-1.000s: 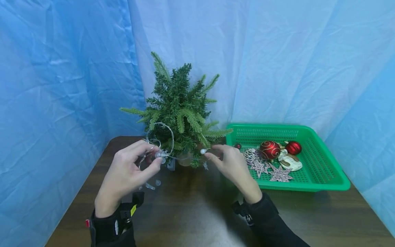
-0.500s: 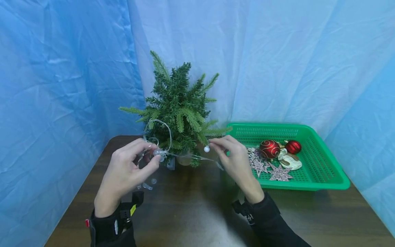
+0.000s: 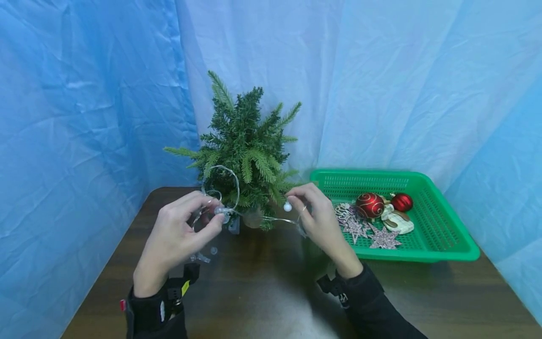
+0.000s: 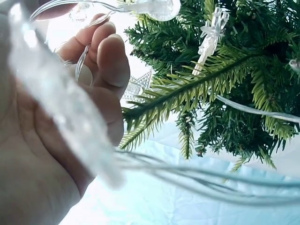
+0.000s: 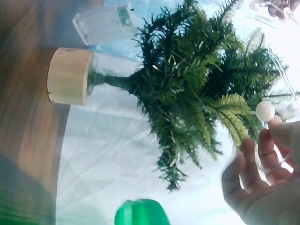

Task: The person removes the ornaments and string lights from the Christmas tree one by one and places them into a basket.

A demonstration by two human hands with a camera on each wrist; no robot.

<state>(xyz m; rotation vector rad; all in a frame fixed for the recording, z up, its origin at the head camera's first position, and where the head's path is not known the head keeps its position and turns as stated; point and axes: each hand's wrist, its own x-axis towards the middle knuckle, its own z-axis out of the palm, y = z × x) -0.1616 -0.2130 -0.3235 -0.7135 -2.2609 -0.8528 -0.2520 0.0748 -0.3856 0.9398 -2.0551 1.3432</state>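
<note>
My left hand point(image 3: 178, 238) pinches a bundle of clear string lights point(image 3: 220, 211) between thumb and fingers, with a wire loop standing up in front of the tree. My right hand point(image 3: 322, 223) pinches the string near a small white round bulb point(image 3: 287, 206), to the right of the tree's lower branches. Thin clear wires stretch between the two hands. A small green artificial Christmas tree point(image 3: 250, 141) stands upright behind them. In the right wrist view its round wooden base point(image 5: 70, 77) shows. Close to the left wrist camera, a blurred clear light piece point(image 4: 65, 112) crosses the palm.
A green plastic basket point(image 3: 417, 255) stands on the right, holding a red bauble with gold swirls point(image 3: 370, 205), a plain red bauble point(image 3: 402, 202) and glittery stars point(image 3: 384, 238). Several clear light pieces point(image 3: 203, 258) hang or lie below my left hand. A translucent box point(image 5: 105, 23) is beside the tree's base.
My right hand has shifted slightly right with the white bulb, drawing the wires out between the hands. My left hand has stayed nearly in place.
</note>
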